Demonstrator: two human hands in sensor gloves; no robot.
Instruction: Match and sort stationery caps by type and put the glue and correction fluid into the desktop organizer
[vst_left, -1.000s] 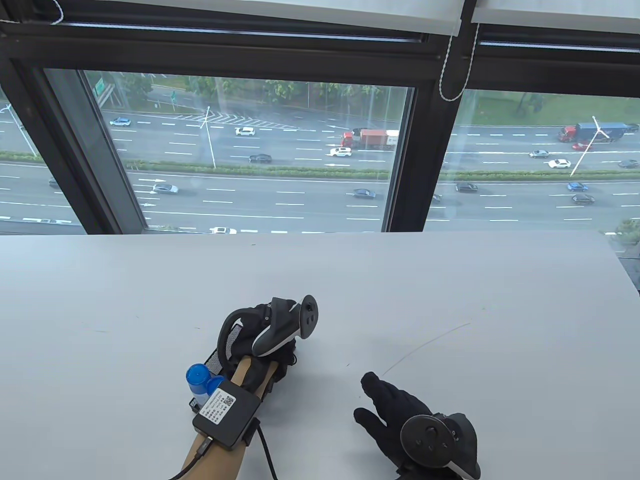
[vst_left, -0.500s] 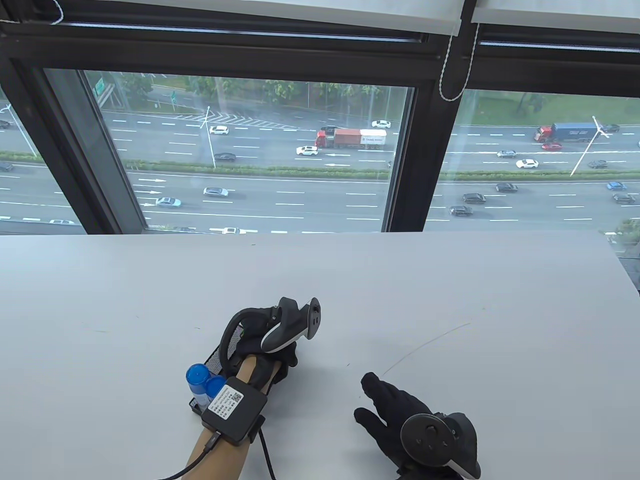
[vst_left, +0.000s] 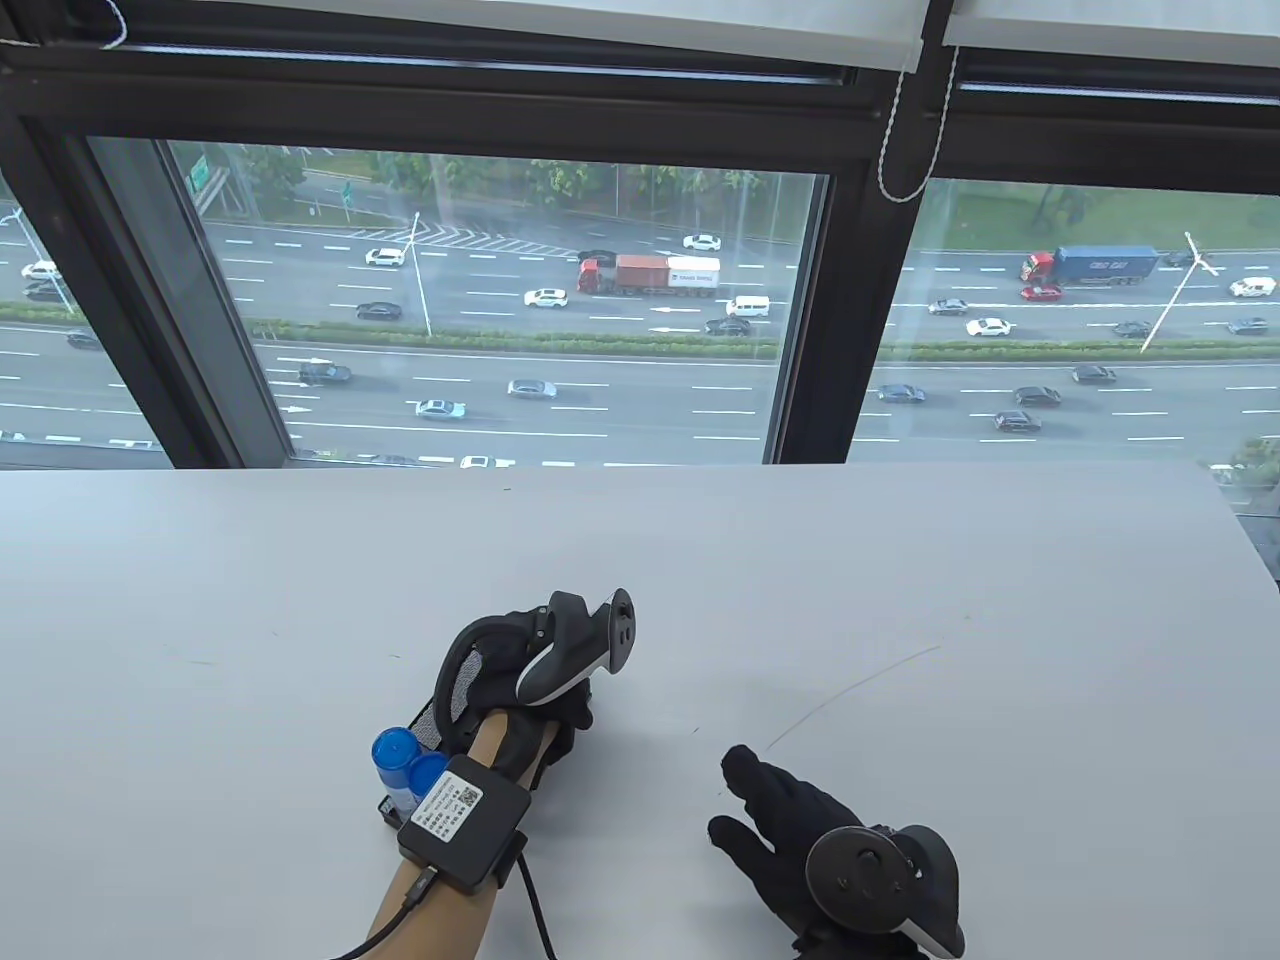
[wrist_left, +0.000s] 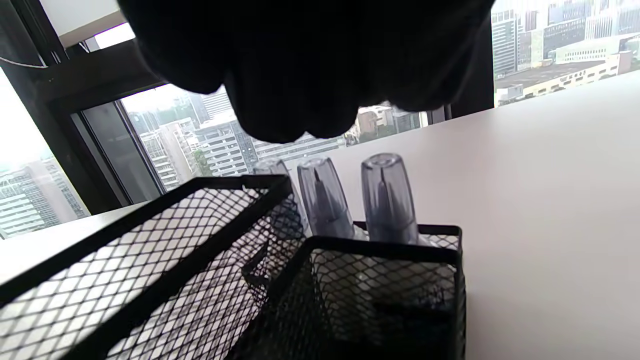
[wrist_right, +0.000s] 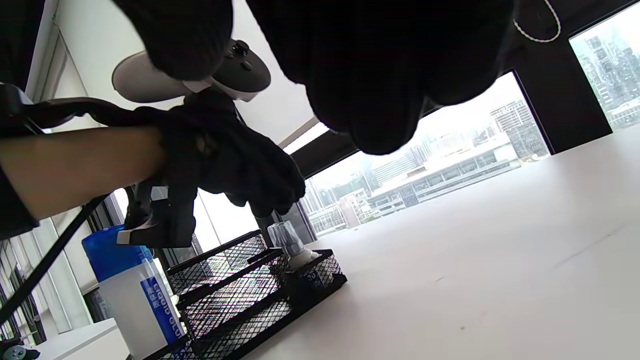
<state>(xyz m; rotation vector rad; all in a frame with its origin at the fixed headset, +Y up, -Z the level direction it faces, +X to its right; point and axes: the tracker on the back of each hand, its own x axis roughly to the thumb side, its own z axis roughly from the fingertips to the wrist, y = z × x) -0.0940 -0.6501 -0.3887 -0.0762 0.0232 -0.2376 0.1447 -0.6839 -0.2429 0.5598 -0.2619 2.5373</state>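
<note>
A black mesh organizer (wrist_left: 385, 245) stands on the white table, mostly hidden under my left arm in the table view. Three correction fluid pens with clear grey caps (wrist_left: 322, 200) stand upright in its small end compartment. Two blue-capped glue bottles (vst_left: 395, 750) stand at its near end, one labelled (wrist_right: 135, 290). My left hand (wrist_right: 240, 165) hovers just over the pen caps with its fingers (wrist_left: 310, 75) hanging loosely curled and holding nothing. My right hand (vst_left: 770, 800) rests flat on the table to the right, its fingers spread, apart from the organizer.
The white table (vst_left: 900, 580) runs back to a large window (vst_left: 500, 300) along its far edge. A faint pencil line (vst_left: 850, 685) marks the surface beyond my right hand. A cable (vst_left: 535, 900) trails from the left wrist box.
My left hand has shifted only slightly above the organizer. My right hand has stayed put on the table.
</note>
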